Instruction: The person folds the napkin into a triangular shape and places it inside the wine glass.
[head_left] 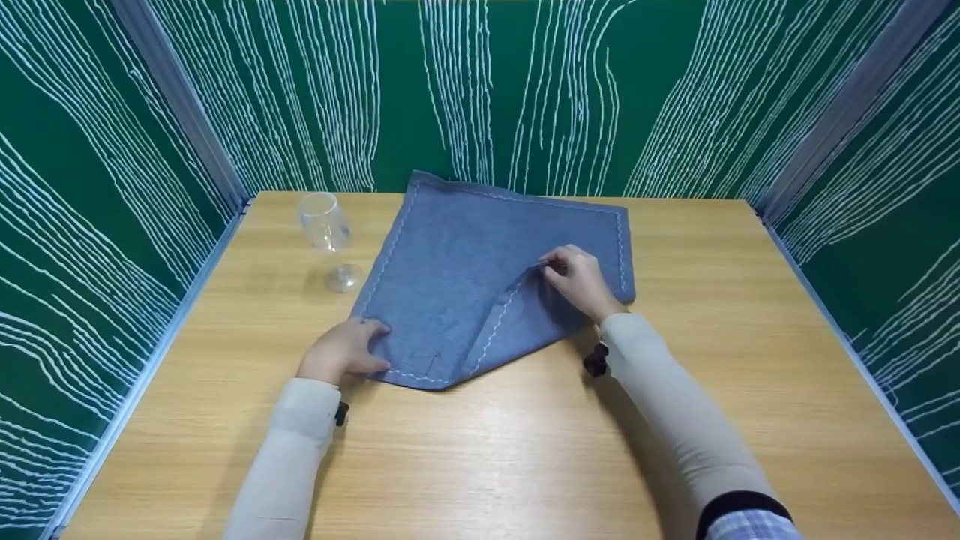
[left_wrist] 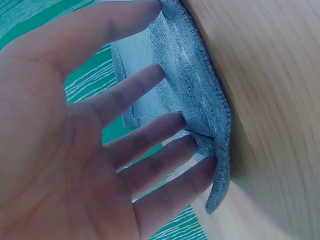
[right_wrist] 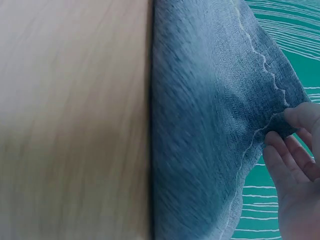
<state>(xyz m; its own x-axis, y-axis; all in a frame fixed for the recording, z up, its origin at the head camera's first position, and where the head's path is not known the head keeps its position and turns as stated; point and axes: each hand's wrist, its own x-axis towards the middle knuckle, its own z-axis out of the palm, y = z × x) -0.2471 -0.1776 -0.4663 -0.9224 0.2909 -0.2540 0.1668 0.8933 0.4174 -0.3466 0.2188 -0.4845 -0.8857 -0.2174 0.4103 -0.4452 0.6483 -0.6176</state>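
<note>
A blue-grey cloth [head_left: 457, 247] with pale wavy stitching along its edges lies spread on the table. At its near right, one corner is lifted and folded back over the rest. My right hand [head_left: 579, 281] pinches that raised corner between thumb and fingers; the right wrist view shows the grip on the stitched corner [right_wrist: 275, 97]. On the near left corner rests my left hand [head_left: 341, 351]. In the left wrist view its fingers [left_wrist: 145, 135] are spread and fairly straight, their tips touching the cloth's edge [left_wrist: 197, 85].
A clear stemmed glass [head_left: 326, 225] stands on the wooden table [head_left: 487, 457], left of the cloth and beyond the left hand. Green walls [head_left: 405, 90] with white wavy lines border the table at the back and both sides.
</note>
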